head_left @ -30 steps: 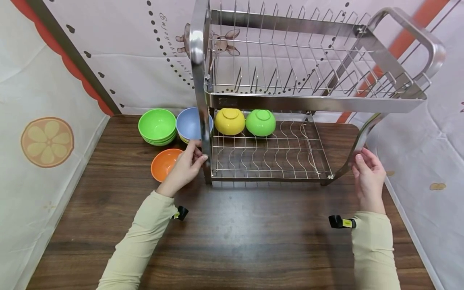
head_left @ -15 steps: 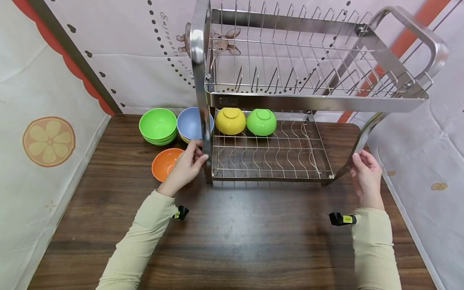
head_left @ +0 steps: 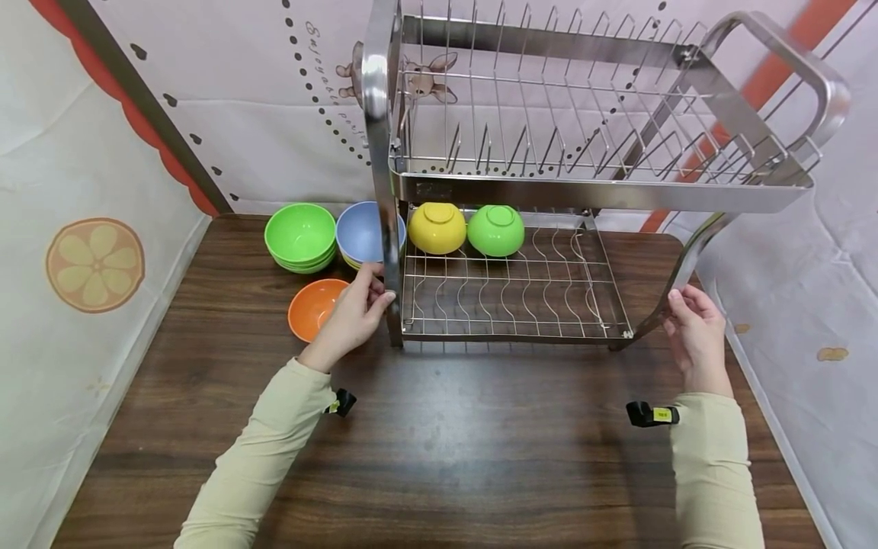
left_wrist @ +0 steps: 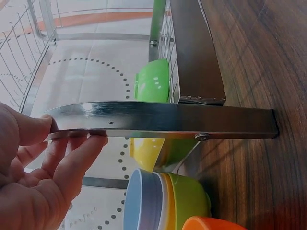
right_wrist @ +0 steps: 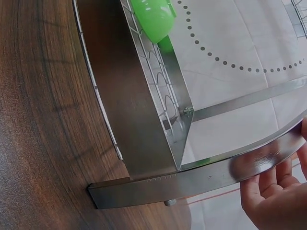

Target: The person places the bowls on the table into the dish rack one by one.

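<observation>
A two-tier metal dish rack (head_left: 597, 194) stands on the wooden table. My left hand (head_left: 351, 316) pinches its front left leg between thumb and fingers, low down beside the lower tier. In the left wrist view, that leg (left_wrist: 144, 119) runs between the thumb and the fingertips. On the other side my right hand (head_left: 698, 335) grips the curved front right leg (right_wrist: 206, 172), its fingers wrapped behind the metal. An upturned yellow bowl (head_left: 437, 229) and an upturned green bowl (head_left: 496, 231) sit side by side at the back left of the lower tier.
Left of the rack are a stack of green bowls (head_left: 300, 235) and a blue bowl (head_left: 360, 231) on top of a second stack, partly behind the leg. An orange bowl (head_left: 314, 308) lies in front, partly covered by my left hand. Printed cloth walls (head_left: 274, 137) enclose the table (head_left: 446, 465).
My right hand has shifted slightly on the right leg. The left hand keeps its hold, and the rack and bowls stay in place on the table.
</observation>
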### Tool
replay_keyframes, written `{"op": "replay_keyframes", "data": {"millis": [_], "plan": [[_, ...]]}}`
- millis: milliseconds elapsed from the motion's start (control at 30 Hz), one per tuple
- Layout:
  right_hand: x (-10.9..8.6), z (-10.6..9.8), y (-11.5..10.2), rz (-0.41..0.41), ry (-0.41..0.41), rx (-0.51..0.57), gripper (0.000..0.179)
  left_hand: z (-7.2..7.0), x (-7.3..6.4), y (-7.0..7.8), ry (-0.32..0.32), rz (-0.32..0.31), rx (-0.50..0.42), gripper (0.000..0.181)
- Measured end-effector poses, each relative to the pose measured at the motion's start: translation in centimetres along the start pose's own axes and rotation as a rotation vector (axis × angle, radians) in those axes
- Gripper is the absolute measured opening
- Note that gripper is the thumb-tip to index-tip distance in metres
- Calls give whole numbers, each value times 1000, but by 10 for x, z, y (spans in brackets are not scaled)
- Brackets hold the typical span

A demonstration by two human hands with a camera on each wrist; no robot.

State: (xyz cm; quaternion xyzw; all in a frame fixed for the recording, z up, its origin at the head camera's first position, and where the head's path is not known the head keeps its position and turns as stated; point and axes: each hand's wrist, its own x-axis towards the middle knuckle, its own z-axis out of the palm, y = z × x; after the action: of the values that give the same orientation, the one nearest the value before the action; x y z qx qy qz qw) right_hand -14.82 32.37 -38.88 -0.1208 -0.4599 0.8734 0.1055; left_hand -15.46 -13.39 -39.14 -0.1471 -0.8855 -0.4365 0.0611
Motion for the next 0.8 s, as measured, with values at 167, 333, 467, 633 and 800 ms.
{"op": "replay_keyframes", "data": {"millis": [167, 333, 467, 633, 800], "plan": [[-2, 1, -1, 20, 0, -6, 6, -1, 0, 3, -27, -12, -22, 36], [-2, 1, -2, 18, 2, 2, 6, -4, -1, 4, -39, 29, 25, 44], [-1, 1, -1, 14, -11, 16, 6, -9, -2, 0, -28, 51, 50, 46], [-1, 0, -1, 19, -17, 24, 6, -22, -4, -8, -3, 21, 137, 46], [0, -1, -1, 28, -18, 28, 7, -33, -5, -28, 62, -38, 166, 46]]}}
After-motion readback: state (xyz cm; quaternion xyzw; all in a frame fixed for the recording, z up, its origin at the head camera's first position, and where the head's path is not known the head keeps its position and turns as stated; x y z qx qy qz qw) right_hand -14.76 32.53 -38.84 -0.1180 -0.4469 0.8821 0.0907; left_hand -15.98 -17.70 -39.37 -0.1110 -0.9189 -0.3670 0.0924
